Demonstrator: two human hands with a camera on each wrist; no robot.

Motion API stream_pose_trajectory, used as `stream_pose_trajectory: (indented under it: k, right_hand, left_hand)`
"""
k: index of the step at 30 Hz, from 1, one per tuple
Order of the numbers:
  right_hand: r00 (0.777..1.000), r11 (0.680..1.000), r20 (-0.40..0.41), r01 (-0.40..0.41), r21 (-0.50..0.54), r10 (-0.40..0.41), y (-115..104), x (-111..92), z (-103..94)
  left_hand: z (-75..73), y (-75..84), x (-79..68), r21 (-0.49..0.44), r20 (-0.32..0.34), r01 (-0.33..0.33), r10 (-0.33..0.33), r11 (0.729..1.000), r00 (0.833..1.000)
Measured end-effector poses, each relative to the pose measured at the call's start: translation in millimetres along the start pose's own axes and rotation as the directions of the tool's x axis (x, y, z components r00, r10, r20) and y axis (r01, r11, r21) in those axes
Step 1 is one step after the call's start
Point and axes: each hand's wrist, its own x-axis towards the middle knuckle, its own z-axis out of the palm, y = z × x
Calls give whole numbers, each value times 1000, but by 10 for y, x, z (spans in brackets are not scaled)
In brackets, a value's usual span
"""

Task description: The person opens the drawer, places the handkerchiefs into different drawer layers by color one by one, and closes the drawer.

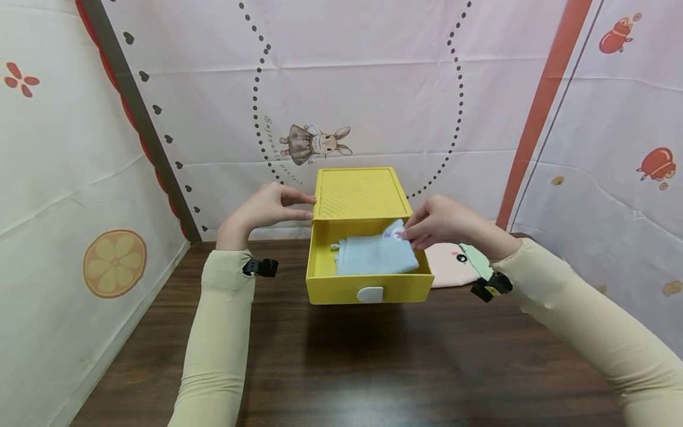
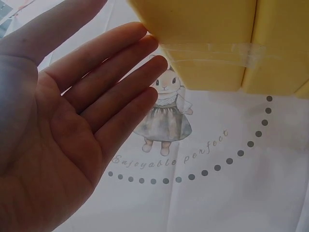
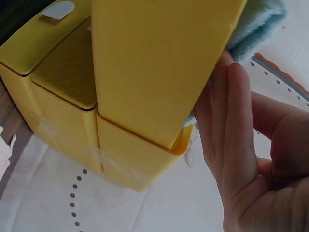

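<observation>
Printed txt "Enjoyable perfect" [image 2: 169, 157], grey script, on pale backdrop cloth [image 2: 227, 208]; clearest in L-wrist view, curving under feet of dressed rabbit fig. [image 2: 164, 113], w/ row of dots [image 2: 204, 173] below. Head view: same wording, smaller & fainter, turned sideways, running downward btwn rabbit fig. & row of dots.

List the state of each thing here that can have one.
Top drawer: pulled open
Middle drawer: closed
Bottom drawer: closed
Light-blue towel: folded, mostly inside the drawer
Pink-and-green cloth: flat, partly hidden
Left hand: fingers straight, touching yellow cabinet
Right hand: pinching the towel's corner
</observation>
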Motion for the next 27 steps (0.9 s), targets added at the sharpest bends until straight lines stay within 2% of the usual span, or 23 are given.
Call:
stream_pose_trajectory:
  k: [4,17,27]
  right_hand:
    - [1000,1000,4,7,13,-7,-6,-5,8]
    - [999,989,38,-6,146,0,-51,-82,-48]
    - [1000,995,19,-10,103,8,-51,-121,-72]
  left_hand:
    - [5,1,-1,-2,3,4,-4,1000,1000]
    - [1,-10,1,-24,5,12,-12,1000,1000]
    - [4,3,-3,-11,4,8,-8,1000,1000]
